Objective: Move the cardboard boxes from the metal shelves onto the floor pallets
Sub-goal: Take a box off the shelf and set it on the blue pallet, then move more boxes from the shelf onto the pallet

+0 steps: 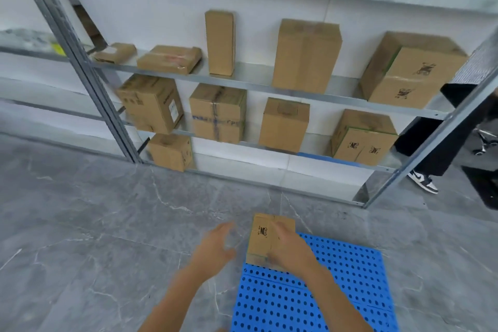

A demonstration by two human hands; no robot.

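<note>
small box (262, 237) sits on the far left corner of the blue pallet (336, 277), which lies on the grey floor (94, 224). right hand (288, 250) holds the box, fingers curled over its right side. left hand (215, 248) just beside the box, not touching, fingers spread loose, holding nothing. metal shelves (242, 81) behind carry more boxes (305, 56) on several levels. someone's shoe (423, 179) at the shelves' right end.

Box (265, 240) on pallet (323, 291), before shelves (242, 83).
</note>
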